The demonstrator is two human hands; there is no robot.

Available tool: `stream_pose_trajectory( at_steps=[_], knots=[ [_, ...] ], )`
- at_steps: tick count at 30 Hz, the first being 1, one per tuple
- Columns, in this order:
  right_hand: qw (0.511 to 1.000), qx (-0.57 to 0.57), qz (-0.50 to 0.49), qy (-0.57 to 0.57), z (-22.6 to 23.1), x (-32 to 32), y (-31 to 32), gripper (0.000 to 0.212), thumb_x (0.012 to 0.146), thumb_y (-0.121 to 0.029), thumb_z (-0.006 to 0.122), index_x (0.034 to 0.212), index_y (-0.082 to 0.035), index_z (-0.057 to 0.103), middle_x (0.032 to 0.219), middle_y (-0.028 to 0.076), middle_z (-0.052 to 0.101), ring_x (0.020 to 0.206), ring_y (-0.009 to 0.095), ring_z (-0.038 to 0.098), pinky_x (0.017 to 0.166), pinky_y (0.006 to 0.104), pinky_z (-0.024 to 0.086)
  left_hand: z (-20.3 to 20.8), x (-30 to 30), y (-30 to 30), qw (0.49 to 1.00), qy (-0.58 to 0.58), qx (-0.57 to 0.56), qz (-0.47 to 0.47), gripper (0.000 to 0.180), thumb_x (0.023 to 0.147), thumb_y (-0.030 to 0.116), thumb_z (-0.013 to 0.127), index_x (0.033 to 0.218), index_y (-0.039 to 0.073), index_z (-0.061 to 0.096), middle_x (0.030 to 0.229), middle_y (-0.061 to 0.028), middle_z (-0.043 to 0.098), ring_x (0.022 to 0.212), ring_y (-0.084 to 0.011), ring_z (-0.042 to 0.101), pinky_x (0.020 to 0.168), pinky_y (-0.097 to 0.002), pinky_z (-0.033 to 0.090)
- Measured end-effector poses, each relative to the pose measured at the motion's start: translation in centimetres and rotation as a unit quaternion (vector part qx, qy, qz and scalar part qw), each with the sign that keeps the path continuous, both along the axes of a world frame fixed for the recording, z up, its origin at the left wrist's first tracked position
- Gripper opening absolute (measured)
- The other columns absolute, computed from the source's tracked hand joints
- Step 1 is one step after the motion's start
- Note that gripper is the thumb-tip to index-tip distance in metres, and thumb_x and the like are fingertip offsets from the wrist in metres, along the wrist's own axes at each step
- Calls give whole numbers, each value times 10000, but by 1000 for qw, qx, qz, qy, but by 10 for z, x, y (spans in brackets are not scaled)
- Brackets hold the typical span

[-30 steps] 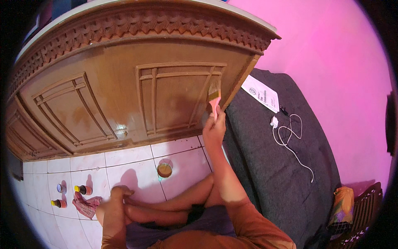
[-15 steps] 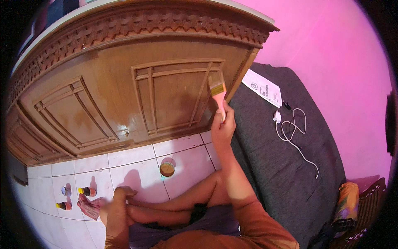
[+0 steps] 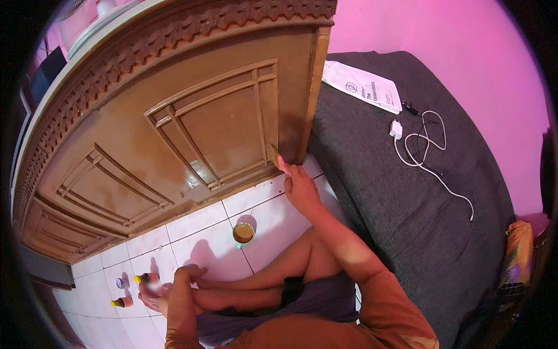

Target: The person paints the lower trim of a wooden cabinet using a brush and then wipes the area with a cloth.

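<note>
Yr R hand [image 3: 300,189] has fingers clamped on brush [image 3: 282,164] by its handle, bristles just past fingertips at cabinet [image 3: 224,134] panel, prob. for reach; cup [image 3: 243,232] left of them, prob. kept handy; L hand [image 3: 190,272] fingers, can't tell.

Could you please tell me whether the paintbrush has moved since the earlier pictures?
Yes, the paintbrush has moved down, from near the upper right corner of the cabinet front's rightmost framed panel to near its lower right corner.

Pink-hdl brush [image 3: 278,160], tilted, bristles at lwr R of brn wood panel [image 3: 225,131] w/ raised trim
</note>
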State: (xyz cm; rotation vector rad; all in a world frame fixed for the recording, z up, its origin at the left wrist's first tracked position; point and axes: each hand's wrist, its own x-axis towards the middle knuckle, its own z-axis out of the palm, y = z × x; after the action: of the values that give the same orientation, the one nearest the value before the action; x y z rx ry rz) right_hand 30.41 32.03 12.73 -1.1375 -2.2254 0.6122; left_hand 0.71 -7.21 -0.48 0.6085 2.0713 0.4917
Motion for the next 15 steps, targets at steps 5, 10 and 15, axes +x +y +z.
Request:
stream_pose_trajectory(
  at_steps=[5, 10, 15],
  knots=[
    [973, 123, 2, 193, 71, -8, 6, 303, 904, -121, 486, 1190, -25, 472, 1020, 226, 556, 878, 448, 582, 731, 512, 495, 16, -21, 46, 910, 9, -329, -252, 676, 923, 558, 419, 994, -74, 647, 874, -175, 676, 719, -298, 661, 601, -404, 558],
    [943, 147, -21, 297, 93, -21, 29, 360, 895, -116, 504, 1242, -28, 466, 1027, 236, 557, 884, 443, 576, 740, 501, 484, 11, -13, 53, 916, 13, -324, -234, 676, 925, 564, 413, 1014, -60, 656, 864, -175, 678, 709, -293, 663, 582, -391, 557],
    [978, 22, -51, 200, 35, -13, 8, 287, 885, -70, 527, 1162, 2, 502, 1047, 274, 588, 938, 440, 588, 763, 473, 481, 21, 2, 69, 919, 35, -341, -197, 675, 937, 565, 395, 997, -45, 677, 840, -175, 682, 679, -291, 667, 593, -395, 558]
  ],
)
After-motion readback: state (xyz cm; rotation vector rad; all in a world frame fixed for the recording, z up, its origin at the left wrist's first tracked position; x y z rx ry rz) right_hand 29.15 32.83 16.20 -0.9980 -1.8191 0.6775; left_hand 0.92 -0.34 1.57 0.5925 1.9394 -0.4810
